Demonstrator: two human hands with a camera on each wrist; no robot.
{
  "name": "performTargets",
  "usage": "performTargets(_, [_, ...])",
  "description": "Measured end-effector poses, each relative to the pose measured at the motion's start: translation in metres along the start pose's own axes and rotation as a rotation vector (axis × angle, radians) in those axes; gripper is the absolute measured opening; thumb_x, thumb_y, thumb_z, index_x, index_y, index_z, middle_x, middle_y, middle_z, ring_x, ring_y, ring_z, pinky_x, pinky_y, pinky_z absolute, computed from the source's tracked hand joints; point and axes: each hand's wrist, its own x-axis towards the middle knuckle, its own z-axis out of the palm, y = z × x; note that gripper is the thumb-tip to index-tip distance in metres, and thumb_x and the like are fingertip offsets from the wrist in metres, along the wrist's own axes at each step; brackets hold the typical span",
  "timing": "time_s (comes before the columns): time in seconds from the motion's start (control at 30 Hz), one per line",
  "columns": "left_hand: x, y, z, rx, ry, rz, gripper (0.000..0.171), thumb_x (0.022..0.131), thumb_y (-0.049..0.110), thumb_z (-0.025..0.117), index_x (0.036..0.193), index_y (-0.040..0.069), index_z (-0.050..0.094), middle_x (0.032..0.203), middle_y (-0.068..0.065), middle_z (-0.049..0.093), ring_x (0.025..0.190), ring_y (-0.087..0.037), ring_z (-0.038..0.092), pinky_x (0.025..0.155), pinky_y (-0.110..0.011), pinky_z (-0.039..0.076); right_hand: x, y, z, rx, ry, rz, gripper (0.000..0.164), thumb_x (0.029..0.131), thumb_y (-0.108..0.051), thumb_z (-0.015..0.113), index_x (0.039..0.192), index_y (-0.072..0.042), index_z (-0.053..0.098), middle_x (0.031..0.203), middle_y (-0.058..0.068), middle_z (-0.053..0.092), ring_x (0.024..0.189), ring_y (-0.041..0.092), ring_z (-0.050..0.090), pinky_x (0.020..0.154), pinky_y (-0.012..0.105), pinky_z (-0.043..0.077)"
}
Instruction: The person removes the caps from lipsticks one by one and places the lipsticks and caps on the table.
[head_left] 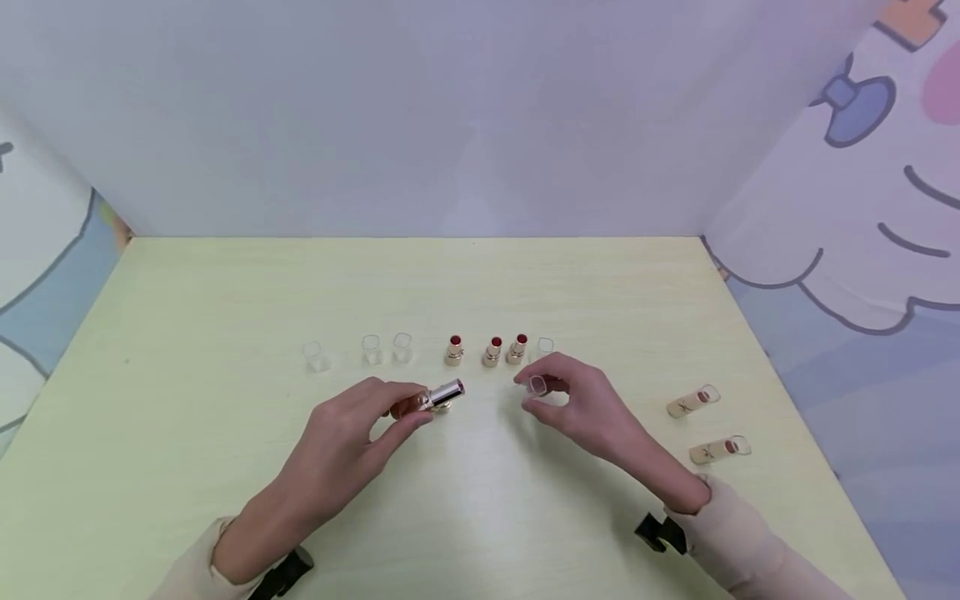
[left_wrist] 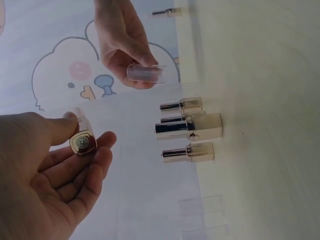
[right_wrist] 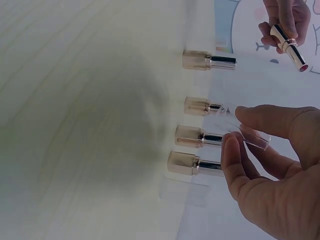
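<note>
My left hand [head_left: 337, 437] pinches an uncapped lipstick [head_left: 447, 392] between thumb and fingers, tilted with its silver tube and red tip toward the right. In the left wrist view the gold-rimmed base of that lipstick [left_wrist: 83, 143] faces the camera. Across from it, my right hand [head_left: 588, 408] holds a clear lipstick cap [head_left: 536, 385] by its sides. The cap's open end points away from the fingers in the left wrist view. Below the held lipstick, another lipstick [left_wrist: 187, 128] stands upright on the table, mostly hidden by the left hand in the head view.
Uncapped lipsticks [head_left: 492, 352] stand in a row behind the hands. Clear caps [head_left: 371, 350] stand left of them, and another cap [head_left: 545, 344] is at the row's right end. Two capped lipsticks [head_left: 693, 401] lie toward the right edge of the pale wooden table [head_left: 225, 292].
</note>
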Motion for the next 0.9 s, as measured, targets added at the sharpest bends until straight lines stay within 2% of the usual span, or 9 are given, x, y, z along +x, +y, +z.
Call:
performTargets(0.13, [-0.002,-0.001,-0.001,0.005,-0.013,-0.016,0.018,0.089,0.033,0.073,0.104,0.023,0.070,0.085,0.017,0.063,0.079,0.006,0.056,0.067,-0.010,0.044,0.003,0.007,0.006,-0.041,-0.008,0.046,0.026,0.084,-0.006,0.076,0.107,-0.015,0.072,0.100,0.004,0.066,0.091,0.016,0.059,0.090,0.036,0.056])
performTargets(0.4, [-0.003,-0.003,-0.001,0.007,-0.008,-0.019,0.018,0.089,0.032,0.073,0.105,0.024,0.070,0.086,0.017,0.063,0.079,0.005,0.056,0.068,-0.010,0.045,0.008,0.021,0.016,-0.119,-0.034,0.106,0.025,0.082,-0.003,0.075,0.104,-0.017,0.073,0.099,-0.001,0.066,0.089,0.011,0.064,0.082,0.029,0.056])
performTargets(0.57, [-0.001,-0.003,-0.002,0.005,0.002,-0.006,0.019,0.090,0.032,0.073,0.106,0.023,0.070,0.086,0.016,0.064,0.080,0.004,0.057,0.069,-0.011,0.046,0.008,0.026,0.018,-0.123,-0.036,0.108,0.026,0.082,-0.002,0.076,0.103,-0.018,0.073,0.100,-0.002,0.066,0.089,0.011,0.064,0.082,0.029,0.056])
performTargets(0.9, [0.001,-0.003,-0.008,0.026,0.009,-0.025,0.023,0.090,0.035,0.071,0.108,0.021,0.070,0.091,0.015,0.068,0.083,0.003,0.060,0.073,-0.011,0.049,0.009,0.028,0.019,-0.161,-0.037,0.104,0.027,0.081,-0.004,0.077,0.104,-0.017,0.073,0.101,-0.003,0.066,0.088,0.010,0.063,0.080,0.028,0.055])
